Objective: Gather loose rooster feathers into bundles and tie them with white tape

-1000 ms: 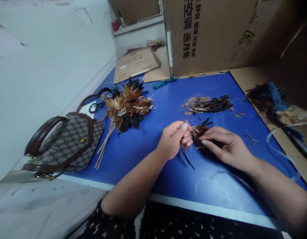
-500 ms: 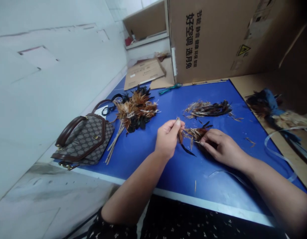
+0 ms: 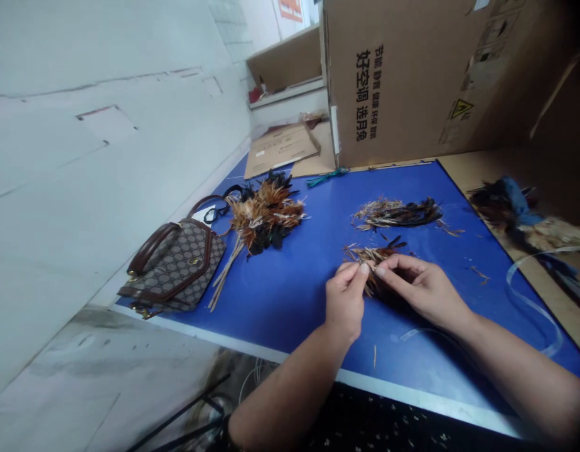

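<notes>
My left hand (image 3: 345,300) and my right hand (image 3: 419,285) meet over a small pile of brown and black feathers (image 3: 371,256) on the blue table (image 3: 290,282). Both hands pinch with thumb and forefinger at the pile's near edge, fingertips almost touching. The left hand's other fingers are curled in. A second loose pile of feathers (image 3: 396,213) lies farther back. A large bunch of feathers on thin sticks (image 3: 262,216) lies to the left.
A brown patterned handbag (image 3: 177,267) sits at the table's left corner by the white wall. A big cardboard box (image 3: 412,75) stands behind the table. More feathers (image 3: 511,204) and a clear plastic strap (image 3: 535,301) lie at the right. Flat cardboard (image 3: 280,144) is at the back.
My left hand has come down and to the right to meet the right hand at the feather pile. The view has shifted, so everything sits further right.
</notes>
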The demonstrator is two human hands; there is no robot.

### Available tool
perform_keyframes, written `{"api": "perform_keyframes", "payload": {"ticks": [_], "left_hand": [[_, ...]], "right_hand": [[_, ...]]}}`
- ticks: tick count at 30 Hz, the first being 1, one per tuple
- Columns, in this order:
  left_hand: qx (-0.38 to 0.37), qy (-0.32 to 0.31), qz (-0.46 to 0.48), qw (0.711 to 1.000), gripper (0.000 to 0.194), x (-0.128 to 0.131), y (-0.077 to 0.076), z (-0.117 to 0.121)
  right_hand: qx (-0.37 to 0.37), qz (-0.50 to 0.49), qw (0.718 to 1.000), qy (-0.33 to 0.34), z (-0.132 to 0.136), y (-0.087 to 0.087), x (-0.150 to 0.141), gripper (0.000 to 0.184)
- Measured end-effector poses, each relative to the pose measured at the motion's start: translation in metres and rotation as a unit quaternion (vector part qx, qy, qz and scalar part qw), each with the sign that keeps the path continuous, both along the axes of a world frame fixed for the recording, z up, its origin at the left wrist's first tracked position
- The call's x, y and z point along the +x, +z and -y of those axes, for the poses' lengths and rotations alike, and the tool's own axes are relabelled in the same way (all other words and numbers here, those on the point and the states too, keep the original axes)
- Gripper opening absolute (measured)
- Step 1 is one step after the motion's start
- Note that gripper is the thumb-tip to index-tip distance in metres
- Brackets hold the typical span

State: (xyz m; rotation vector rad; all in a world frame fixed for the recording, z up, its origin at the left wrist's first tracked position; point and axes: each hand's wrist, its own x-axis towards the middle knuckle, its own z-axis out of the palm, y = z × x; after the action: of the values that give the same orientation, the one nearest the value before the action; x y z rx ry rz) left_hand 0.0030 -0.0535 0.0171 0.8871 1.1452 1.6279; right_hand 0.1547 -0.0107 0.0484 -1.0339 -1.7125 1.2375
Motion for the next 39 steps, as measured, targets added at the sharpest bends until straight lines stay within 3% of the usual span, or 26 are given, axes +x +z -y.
{"api": "perform_keyframes", "payload": {"ticks": [10,14,17,21,28,32,39], "left_hand": [[-0.008,-0.041,0.004,0.999,0.025,0.001,0.003,0.005],[0.011,-0.017,-0.027,0.999,0.023,-0.004,0.004,0.005],[0.02,0.035,-0.008,0.999,0.021,-0.011,0.004,0.003],[-0.006,0.086,0.06,0.995,0.028,-0.018,0.004,0.002],[-0.014,0.042,0.159,0.986,0.031,-0.013,0.012,0.006],[-0.035,0.027,0.209,0.977,0.035,-0.011,0.017,0.007],[-0.086,0.029,0.205,0.974,0.038,-0.011,0.012,0.004]], "right_hand": [[-0.013,-0.001,1.0,0.016,0.001,-0.001,-0.004,0.047],[0.047,0.052,0.995,0.07,0.0,-0.005,-0.002,0.038],[0.143,0.119,0.978,0.091,-0.006,-0.012,0.002,0.028],[0.212,0.205,0.955,0.029,-0.015,-0.024,0.01,0.022],[0.254,0.347,0.903,-0.011,-0.018,-0.036,0.011,0.026],[0.25,0.321,0.913,-0.021,-0.019,-0.039,0.009,0.019],[0.226,0.163,0.958,-0.074,-0.016,-0.026,0.009,0.016]]}}
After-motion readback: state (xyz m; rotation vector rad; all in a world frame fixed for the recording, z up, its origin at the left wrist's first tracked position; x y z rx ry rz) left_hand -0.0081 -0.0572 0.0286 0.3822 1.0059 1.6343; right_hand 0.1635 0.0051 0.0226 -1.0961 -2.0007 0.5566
